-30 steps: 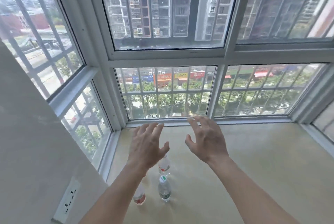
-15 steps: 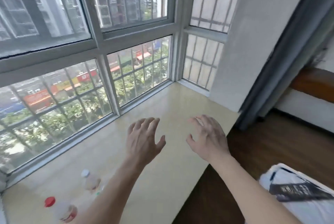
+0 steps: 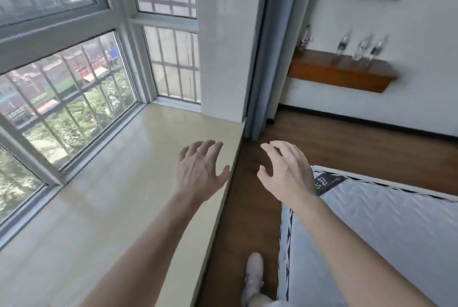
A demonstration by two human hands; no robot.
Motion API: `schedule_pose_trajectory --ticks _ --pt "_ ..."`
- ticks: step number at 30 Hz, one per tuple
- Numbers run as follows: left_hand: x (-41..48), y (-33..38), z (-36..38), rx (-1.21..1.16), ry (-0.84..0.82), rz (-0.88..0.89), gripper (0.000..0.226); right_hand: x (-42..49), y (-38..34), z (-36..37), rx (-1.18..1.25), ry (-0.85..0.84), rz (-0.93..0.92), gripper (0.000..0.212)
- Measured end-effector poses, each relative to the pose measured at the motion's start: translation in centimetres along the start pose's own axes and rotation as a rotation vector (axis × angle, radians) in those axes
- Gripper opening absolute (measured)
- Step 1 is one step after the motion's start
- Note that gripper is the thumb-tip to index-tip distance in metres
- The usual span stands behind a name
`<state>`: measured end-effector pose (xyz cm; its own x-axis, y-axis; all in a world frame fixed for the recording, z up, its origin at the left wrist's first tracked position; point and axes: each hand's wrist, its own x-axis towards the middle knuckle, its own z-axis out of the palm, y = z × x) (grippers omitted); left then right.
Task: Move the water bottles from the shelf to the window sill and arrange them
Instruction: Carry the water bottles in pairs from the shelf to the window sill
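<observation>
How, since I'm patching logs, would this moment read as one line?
left hand: open, empty | right hand: open, empty | water bottles: on shelf, blurred | window sill: under left hand

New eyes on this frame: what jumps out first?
Two bare, empty hands dominate the centre: the left hand hovers over the edge of the window sill, the right hand over the floor by the corner of a mattress. At upper right, blurred water bottles stand on a wooden shelf on the white wall. The barred window fills the left.
</observation>
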<state>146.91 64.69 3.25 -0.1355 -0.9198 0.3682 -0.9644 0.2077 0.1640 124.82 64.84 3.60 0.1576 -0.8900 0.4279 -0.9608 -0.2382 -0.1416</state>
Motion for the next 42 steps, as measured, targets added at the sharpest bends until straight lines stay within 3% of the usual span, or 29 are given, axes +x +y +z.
schedule_pose_trajectory --ticks 8,24,42 --pt "9.4 3.6 5.3 -0.020 -0.029 0.105 0.057 4.8 7.8 3.3 -0.003 0.040 0.093 0.044" --pt "36.6 13.0 18.3 -0.020 -0.069 0.197 0.054 25.3 28.4 11.6 0.022 0.048 0.175 0.041" --pt "63.5 19.1 31.4 -0.076 -0.134 0.349 0.061 44.5 44.8 19.3 -0.077 -0.008 0.380 0.043"
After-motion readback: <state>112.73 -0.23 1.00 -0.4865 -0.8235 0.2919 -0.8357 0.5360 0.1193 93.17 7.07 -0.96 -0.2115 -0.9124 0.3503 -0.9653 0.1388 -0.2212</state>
